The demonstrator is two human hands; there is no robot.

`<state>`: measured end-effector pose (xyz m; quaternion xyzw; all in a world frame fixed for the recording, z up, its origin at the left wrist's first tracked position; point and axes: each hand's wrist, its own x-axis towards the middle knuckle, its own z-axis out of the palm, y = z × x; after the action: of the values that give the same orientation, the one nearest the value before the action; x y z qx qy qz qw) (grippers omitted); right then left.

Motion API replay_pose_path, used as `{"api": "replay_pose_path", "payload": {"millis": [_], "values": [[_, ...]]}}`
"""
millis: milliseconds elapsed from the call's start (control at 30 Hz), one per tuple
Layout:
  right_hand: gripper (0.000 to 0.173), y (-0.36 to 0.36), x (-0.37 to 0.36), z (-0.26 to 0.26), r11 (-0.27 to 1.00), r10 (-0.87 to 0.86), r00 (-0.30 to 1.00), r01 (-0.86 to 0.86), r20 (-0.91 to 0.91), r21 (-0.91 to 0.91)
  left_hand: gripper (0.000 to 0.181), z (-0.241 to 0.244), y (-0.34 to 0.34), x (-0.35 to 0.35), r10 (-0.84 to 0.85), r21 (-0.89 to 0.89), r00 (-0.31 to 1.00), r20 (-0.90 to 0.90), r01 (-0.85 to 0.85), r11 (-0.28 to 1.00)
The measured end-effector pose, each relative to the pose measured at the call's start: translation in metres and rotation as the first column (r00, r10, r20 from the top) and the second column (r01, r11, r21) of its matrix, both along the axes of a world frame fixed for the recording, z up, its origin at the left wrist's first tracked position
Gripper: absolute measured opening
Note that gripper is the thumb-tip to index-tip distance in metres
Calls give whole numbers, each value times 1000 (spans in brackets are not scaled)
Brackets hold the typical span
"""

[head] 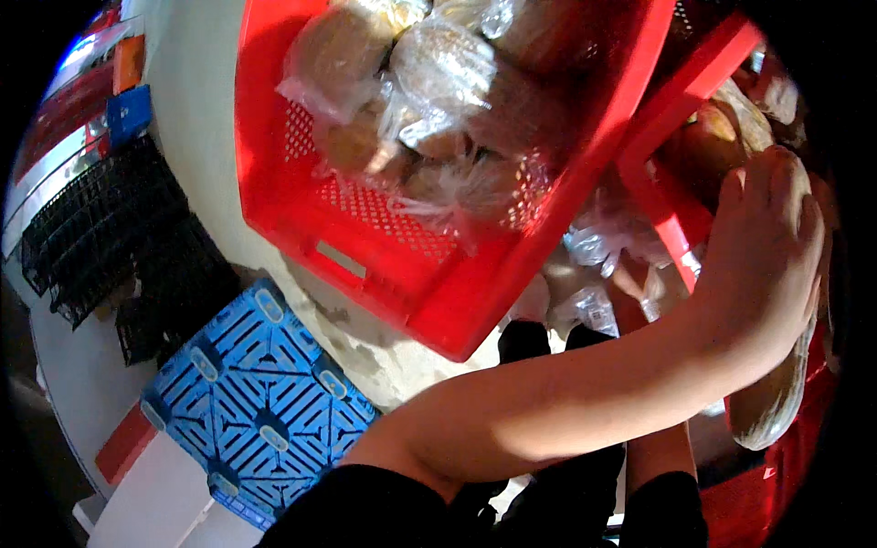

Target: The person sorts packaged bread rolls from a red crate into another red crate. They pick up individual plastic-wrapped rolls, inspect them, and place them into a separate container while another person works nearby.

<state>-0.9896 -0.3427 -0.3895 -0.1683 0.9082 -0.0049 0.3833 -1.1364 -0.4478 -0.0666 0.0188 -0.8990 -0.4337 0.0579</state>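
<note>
My left hand [774, 253] reaches across to the right and is closed around a long, pale-striped squash or gourd [771, 404]. Its lower end sticks out below my wrist. Behind my left forearm, my right hand [634, 288] shows only in part. Its fingers are at the gathered end of a clear plastic bag [613, 229], whose contents are unclear. A large red plastic crate [384, 281] stands in front of me, holding several round, brownish pieces of produce [445, 65] wrapped in clear plastic.
A second red crate [692, 68] at the right borders more produce [712, 137]. Red crate mesh [740, 500] shows at lower right. A blue plastic pallet [274, 404] lies at lower left, near stacked black crates [130, 233]. My dark shoes [524, 339] are below the crate.
</note>
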Motion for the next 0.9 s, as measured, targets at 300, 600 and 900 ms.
{"api": "replay_pose_path", "payload": {"millis": [300, 600, 900], "values": [[27, 3, 19, 53, 817, -225, 958, 284, 177, -502, 57, -20, -88, 212, -126, 302, 488, 864, -301, 905], [33, -40, 38, 228, 721, -264, 619, 636, 740, -274, 49, -106, -43, 259, -356, 457, 416, 836, -889, 32], [26, -68, 66, 273, 88, -590, 229, 972, 774, -220, 20, -89, -98, 296, 68, 13, 19, 997, -996, 86]]}}
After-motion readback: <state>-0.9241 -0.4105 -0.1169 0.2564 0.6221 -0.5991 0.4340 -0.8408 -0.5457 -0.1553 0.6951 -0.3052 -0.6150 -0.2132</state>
